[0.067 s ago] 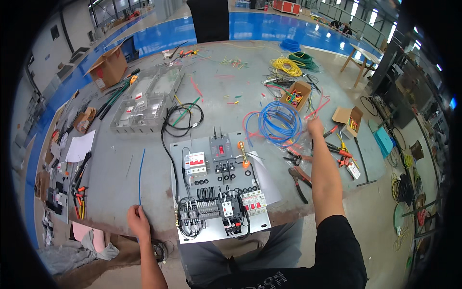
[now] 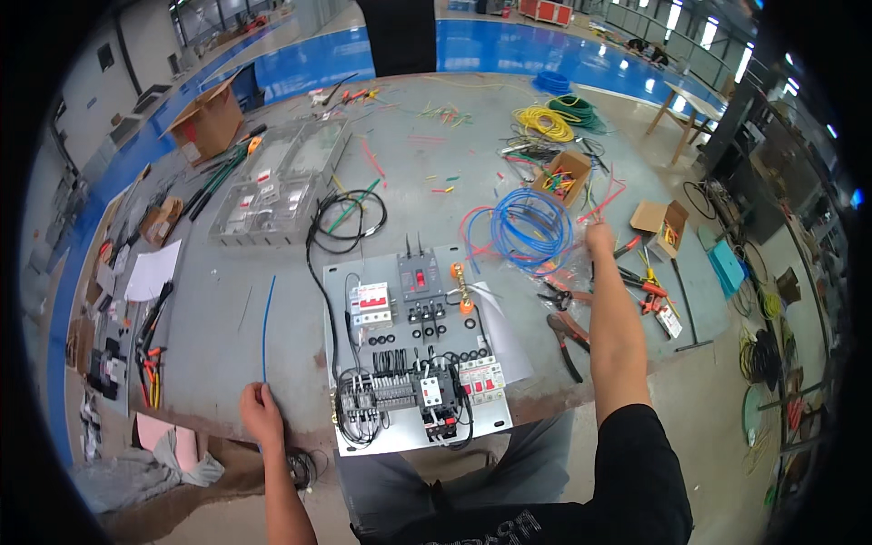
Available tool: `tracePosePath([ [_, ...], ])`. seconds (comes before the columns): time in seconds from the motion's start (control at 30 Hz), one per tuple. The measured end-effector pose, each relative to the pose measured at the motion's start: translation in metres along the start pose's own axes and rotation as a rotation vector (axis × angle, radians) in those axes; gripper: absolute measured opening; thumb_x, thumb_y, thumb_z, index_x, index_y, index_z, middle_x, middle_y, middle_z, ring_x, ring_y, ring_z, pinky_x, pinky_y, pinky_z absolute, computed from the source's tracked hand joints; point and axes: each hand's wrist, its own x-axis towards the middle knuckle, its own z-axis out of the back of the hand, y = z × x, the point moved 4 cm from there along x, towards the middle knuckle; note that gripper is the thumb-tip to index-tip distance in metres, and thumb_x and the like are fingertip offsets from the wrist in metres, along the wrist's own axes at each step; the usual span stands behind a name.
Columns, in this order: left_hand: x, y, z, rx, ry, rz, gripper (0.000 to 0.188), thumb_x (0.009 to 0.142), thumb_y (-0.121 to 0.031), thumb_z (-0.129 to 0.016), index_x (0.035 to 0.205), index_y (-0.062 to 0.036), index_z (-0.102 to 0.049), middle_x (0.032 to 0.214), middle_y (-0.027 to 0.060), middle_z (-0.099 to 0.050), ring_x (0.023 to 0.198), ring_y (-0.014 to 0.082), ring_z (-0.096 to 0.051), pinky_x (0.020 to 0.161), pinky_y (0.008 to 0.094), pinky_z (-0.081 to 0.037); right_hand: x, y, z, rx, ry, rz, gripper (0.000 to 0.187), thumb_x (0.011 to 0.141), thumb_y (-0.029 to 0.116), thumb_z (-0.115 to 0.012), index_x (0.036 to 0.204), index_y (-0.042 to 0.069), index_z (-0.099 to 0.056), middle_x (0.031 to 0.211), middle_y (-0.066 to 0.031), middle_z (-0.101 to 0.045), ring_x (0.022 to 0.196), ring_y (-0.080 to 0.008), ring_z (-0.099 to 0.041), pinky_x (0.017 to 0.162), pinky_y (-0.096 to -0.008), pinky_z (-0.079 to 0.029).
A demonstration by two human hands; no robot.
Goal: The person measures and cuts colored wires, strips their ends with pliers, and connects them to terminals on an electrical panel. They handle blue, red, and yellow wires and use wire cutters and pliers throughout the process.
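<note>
A person in a black short-sleeved shirt [image 2: 640, 463] works with both arms spread at a broad grey counter [image 2: 218, 309], a slim, straight blue wire [image 2: 268, 327] in the left grip [image 2: 262, 413]. Thumb and fingers are closed around the wire at the counter's near edge. The wire extends forward from that grip, its long axis running almost directly away from the body; the visible far end points across the counter, tilted slightly to the right. Its near end is lost behind the hand.

The right grip [image 2: 599, 240] reaches far forward to thin red plastic lengths [image 2: 604, 200], its fingers partly bent; whether they have hold of one cannot be told. Just left of this grip lies a loose blue wire coil [image 2: 520, 227], and nearer the body sit pliers with red and black handles [image 2: 574, 331]. Between the two grips rests a pale metal panel [image 2: 391, 440] fitted with switches and black wiring.

The step in hand appears to be holding the wire while reaching among the supplies. Picking up a single red length would seem to call for a fine pinch, with the left grip kept steady.
</note>
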Motion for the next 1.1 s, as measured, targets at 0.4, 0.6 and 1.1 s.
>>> tracePosePath([
  [0.4, 0.007, -0.007, -0.011, -0.134, 0.0, 0.09, 0.014, 0.096, -0.014, -0.068, 0.094, -0.0003, -0.066, 0.079, 0.0117, -0.062, 0.072, 0.0256, -0.057, 0.07, 0.0381, -0.048, 0.043, -0.015, 0.006, 1.107, 0.478, -0.191, 0.012, 0.094, 0.017, -0.068, 0.086, 0.007, -0.066, 0.07, -0.0009, -0.063, 0.054, -0.017, -0.058, 0.049, -0.0275, -0.047],
  [0.6, 0.005, -0.001, 0.002, -0.083, 0.02, 0.088, 0.018, 0.098, -0.017, -0.067, 0.099, 0.0015, -0.066, 0.084, 0.0098, -0.062, 0.072, 0.0192, -0.056, 0.069, 0.0339, -0.049, 0.003, 0.116, 0.114, 1.619, 0.59, 0.062, 0.015, 0.101, 0.017, -0.067, 0.096, 0.004, -0.061, 0.083, -0.0062, -0.066, 0.062, -0.0127, -0.059, 0.053, -0.0233, -0.05],
  [1.1, 0.0, -0.001, 0.013, -0.279, -0.069, 0.133, 0.021, 0.097, -0.018, -0.069, 0.108, -0.0009, -0.068, 0.095, 0.0109, -0.066, 0.085, 0.0233, -0.062, 0.078, 0.0373, -0.049, -0.092, 0.159, 0.313, 1.892, 0.439, 0.468, 0.018, 0.104, 0.014, -0.063, 0.104, -0.003, -0.06, 0.095, -0.0109, -0.067, 0.081, -0.0149, -0.069, 0.071, -0.0221, -0.063],
])
